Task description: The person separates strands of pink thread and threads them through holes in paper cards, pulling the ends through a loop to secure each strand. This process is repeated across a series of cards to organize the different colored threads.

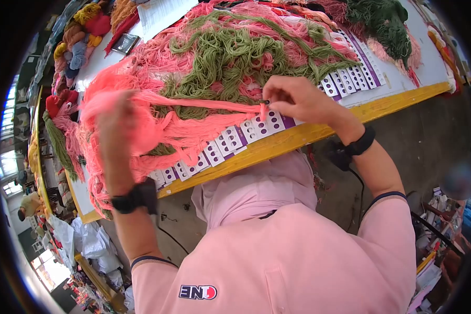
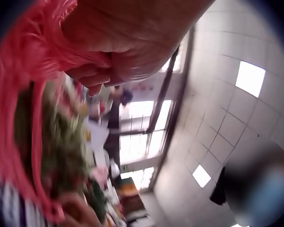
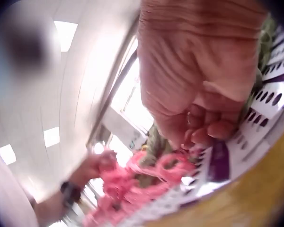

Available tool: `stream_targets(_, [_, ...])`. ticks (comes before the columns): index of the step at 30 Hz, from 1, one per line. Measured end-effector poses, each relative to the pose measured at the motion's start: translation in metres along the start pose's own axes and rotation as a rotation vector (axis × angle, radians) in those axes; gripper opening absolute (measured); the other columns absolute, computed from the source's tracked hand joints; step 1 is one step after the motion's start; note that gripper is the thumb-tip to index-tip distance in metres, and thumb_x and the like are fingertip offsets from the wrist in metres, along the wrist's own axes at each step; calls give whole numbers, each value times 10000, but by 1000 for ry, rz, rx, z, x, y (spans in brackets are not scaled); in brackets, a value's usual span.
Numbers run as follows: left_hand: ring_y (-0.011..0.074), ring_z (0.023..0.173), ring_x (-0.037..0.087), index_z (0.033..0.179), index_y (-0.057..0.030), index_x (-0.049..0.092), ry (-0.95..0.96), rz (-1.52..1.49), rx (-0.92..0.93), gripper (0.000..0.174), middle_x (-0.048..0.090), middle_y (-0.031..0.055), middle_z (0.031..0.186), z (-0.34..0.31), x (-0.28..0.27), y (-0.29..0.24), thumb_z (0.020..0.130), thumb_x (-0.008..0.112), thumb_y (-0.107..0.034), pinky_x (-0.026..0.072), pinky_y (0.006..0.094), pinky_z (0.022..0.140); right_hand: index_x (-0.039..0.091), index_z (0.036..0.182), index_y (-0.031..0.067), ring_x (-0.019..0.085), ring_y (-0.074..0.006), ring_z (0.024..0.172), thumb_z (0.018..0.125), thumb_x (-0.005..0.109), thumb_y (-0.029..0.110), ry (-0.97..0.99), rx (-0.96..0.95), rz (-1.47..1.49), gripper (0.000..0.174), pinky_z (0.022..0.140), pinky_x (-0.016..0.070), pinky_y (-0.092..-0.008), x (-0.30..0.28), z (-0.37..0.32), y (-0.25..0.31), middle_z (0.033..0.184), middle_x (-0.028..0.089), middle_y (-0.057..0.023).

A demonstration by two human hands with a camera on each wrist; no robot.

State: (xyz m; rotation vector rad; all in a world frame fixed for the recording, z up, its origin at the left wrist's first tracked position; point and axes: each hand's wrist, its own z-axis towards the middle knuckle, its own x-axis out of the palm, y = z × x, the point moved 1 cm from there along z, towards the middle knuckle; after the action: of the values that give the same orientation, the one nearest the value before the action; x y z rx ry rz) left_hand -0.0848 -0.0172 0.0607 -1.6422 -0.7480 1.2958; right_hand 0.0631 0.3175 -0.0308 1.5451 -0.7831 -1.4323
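Observation:
My left hand [image 1: 119, 128], blurred in the head view, grips a thick bundle of bright pink yarn [image 1: 146, 131]. In the left wrist view its fingers [image 2: 92, 78] curl round the strands. From there a pink length runs taut across the table to my right hand [image 1: 306, 102]. That hand pinches the yarn's end at a white and purple card with punched holes [image 1: 261, 128], and a short pink tail hangs over the card. Its fingertips [image 3: 220, 130] are bent inward in the right wrist view. Olive green yarn [image 1: 230, 57] lies heaped just behind.
More hole-punched cards [image 1: 345, 81] line the table's yellow front edge [image 1: 277, 149]. Dark green yarn [image 1: 382, 26] lies at the back right. Colourful hanks [image 1: 78, 52], a paper sheet [image 1: 162, 15] and a small black packet [image 1: 125, 44] sit at the back left.

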Motion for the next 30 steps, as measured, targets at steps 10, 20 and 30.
stream_targets(10, [42, 587, 495, 1035, 25, 686, 390, 33, 157, 200, 563, -31, 681, -38, 170, 33, 927, 574, -100, 406, 226, 524, 581, 893, 34, 614, -325, 726, 796, 657, 95, -128, -186, -406, 138, 649, 475, -405, 19, -2, 2, 783, 618, -131])
stream_targets(20, [141, 610, 601, 950, 22, 702, 624, 46, 165, 217, 647, 93, 694, -28, 174, 21, 832, 689, -159, 475, 312, 586, 535, 906, 28, 626, -356, 724, 836, 587, 163, 15, 19, -206, 160, 656, 476, -440, 4, 0, 4, 770, 641, -154])
stream_targets(30, [103, 564, 581, 825, 0, 685, 571, 504, 289, 194, 628, 29, 633, -27, 147, 5, 826, 741, -186, 459, 300, 535, 518, 980, 53, 630, -373, 802, 782, 629, 217, 42, -50, -443, 280, 708, 477, -473, 13, -5, 6, 820, 642, -163])
